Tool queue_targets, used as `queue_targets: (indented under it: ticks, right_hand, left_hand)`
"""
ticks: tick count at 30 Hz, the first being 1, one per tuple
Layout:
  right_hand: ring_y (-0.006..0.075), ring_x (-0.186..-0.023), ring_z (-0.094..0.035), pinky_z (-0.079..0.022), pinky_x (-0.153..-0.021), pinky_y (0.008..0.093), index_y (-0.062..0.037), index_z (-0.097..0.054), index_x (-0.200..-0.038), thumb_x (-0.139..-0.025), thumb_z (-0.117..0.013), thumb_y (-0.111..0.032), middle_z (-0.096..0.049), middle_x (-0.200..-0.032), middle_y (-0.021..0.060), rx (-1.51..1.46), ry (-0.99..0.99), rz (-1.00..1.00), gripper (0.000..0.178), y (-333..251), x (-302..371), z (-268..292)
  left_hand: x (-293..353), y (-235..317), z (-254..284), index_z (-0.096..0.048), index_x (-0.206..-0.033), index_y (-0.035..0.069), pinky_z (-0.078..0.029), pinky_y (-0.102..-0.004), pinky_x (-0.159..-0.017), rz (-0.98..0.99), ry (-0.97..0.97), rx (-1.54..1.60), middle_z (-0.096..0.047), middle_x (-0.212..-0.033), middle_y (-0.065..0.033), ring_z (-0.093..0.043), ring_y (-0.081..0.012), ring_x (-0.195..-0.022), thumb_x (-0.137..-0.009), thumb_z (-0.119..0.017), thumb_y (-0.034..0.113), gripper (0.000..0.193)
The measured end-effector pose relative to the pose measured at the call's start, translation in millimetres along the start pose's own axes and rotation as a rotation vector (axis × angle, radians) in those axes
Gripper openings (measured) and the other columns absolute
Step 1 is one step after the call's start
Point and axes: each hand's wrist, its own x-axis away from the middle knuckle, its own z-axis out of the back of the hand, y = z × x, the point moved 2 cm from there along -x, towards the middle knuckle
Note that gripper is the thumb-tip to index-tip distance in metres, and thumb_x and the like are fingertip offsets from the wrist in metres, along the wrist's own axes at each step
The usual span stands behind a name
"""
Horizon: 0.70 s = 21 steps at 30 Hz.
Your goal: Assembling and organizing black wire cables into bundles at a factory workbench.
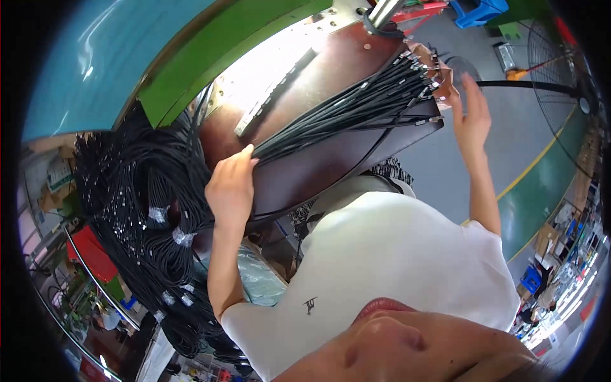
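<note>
A thick bundle of black cables point(331, 118) lies slantwise across the dark brown work surface point(293, 181). Small silvery connectors tip its fanned-out right end. My left hand point(232, 184) is closed around the bundle's narrower left part, thumb and fingers together on the cables. Past the connector end, my right hand point(472, 121) is raised with fingers stretched and nothing seen in it. Between that hand and the connectors is a crumpled brown piece of wrapping point(447, 83), and I cannot tell whether the fingers touch it. One loose cable point(375, 148) curves along the surface's near side.
A metal strip point(270, 95) lies behind the bundle, below a green machine panel point(216, 51). Heaps of black cables point(133, 184), some tied in coils, hang at my left. A metal post point(384, 16) stands at the back. On the right is a wire-caged fan point(550, 83).
</note>
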Motion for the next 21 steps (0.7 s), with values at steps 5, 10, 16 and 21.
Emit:
queue_targets:
  ticks: [5,10,16,21]
  right_hand:
    - [0.0239,-0.102,-0.055,-0.045,-0.087,0.0369,-0.014,-0.063,-0.101,-0.074,-0.071,-0.018,-0.057,-0.108,0.0038,-0.398,-0.341,0.39,0.029,-70.3,26.5,-13.3]
    - [0.0245,-0.103,-0.052,-0.044,-0.087,0.038,-0.0152,-0.063,-0.098,-0.075,-0.069,-0.016,-0.055,-0.103,0.0034,-0.435,-0.332,0.299,0.023,-80.0,6.1,-27.4]
    - [0.0244,-0.1,-0.054,-0.045,-0.087,0.0385,-0.0117,-0.063,-0.093,-0.072,-0.07,-0.012,-0.057,-0.101,0.0037,-0.457,-0.226,0.285,0.022,-81.0,5.6,-28.8]
    - [0.0255,-0.097,-0.056,-0.048,-0.082,0.0372,-0.0108,-0.065,-0.089,-0.07,-0.071,-0.009,-0.059,-0.099,0.0049,-0.397,-0.103,0.267,0.02,-80.8,9.6,-31.7]
  left_hand:
    - [-5.0,-13.5,-1.4,-0.066,-0.094,-0.003,-0.046,-0.022,-0.074,0.496,0.024,0.916,-0.066,-0.086,-0.0037,-0.06,-0.0091,-0.08,-0.084,-0.061,-0.002,0.012]
    - [-31.4,-0.3,-1.7,-0.058,-0.104,0.001,-0.047,-0.0258,-0.063,0.391,-0.5,0.872,-0.062,-0.075,-0.0045,-0.058,-0.0135,-0.065,-0.084,-0.065,0.011,0.024]
    - [-77.5,37.3,-17.2,-0.055,-0.081,0.006,-0.048,-0.0428,-0.059,-0.046,-0.374,0.186,-0.06,-0.072,-0.0114,-0.062,-0.032,-0.069,-0.081,-0.064,0.022,0.019]
    - [-87.5,25.3,-8.4,-0.059,-0.094,0.003,-0.049,-0.0322,-0.057,-0.068,-0.445,0.763,-0.061,-0.077,-0.0098,-0.06,-0.0189,-0.062,-0.079,-0.064,0.012,0.018]
